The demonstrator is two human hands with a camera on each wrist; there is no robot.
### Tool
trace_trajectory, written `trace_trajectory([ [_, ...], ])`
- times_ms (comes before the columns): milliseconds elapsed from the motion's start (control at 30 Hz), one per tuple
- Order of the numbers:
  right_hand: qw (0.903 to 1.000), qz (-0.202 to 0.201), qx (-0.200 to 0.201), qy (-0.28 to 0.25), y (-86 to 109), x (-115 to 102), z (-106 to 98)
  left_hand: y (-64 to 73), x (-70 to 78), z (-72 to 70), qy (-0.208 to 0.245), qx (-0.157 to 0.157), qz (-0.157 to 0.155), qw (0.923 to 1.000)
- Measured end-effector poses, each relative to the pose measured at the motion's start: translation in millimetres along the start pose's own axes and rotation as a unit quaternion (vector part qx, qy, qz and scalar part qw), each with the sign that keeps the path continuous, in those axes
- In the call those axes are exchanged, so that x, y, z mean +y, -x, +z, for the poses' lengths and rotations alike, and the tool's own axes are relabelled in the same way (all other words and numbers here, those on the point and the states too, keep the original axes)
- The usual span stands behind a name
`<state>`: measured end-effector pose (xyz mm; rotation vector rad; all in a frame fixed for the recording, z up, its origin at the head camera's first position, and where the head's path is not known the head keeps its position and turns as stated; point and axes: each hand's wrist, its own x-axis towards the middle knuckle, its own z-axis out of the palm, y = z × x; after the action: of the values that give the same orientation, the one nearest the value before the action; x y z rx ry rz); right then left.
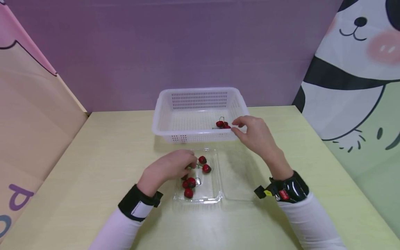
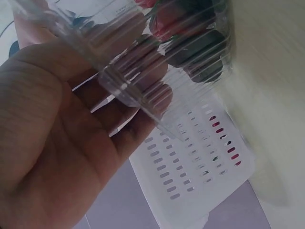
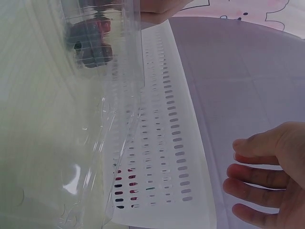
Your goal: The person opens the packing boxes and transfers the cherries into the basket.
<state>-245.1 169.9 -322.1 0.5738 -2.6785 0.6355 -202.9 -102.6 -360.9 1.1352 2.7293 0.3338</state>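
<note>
My left hand (image 1: 172,165) reaches over the near wall of a clear plastic clamshell box (image 1: 212,192), fingers bent down among dark red cherries (image 1: 188,193). A bit of green stem shows by its fingertips. Through the ribbed plastic in the left wrist view, a cherry (image 2: 167,21) lies close to the fingers, but the fingertips' contact is hidden. At the right end of a white perforated basket (image 1: 178,133), my right hand (image 1: 254,133) hovers by the rim, thumb and fingers apart with nothing between them. Several cherries (image 1: 220,124) with stems lie inside the basket, near that hand.
The box's clear lid (image 1: 239,187) lies folded out to the right on the pale wooden table (image 1: 109,152). A purple backdrop (image 1: 200,52) rises behind the basket. Printed panels stand at both sides, with a panda (image 1: 350,104) on the right one.
</note>
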Motion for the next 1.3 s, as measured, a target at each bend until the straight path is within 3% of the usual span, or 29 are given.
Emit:
trace_trajectory([
  [300,1.0,0.0,-0.009,0.003,-0.4,-1.1,-0.4,3.9,-2.2,-3.9,0.016,0.016,-0.013,0.9996],
  [1300,0.9996,-0.021,-0.02,0.005,1.0,-1.9,1.8,4.6,-5.0,-9.5,-0.003,0.086,0.034,0.9957],
])
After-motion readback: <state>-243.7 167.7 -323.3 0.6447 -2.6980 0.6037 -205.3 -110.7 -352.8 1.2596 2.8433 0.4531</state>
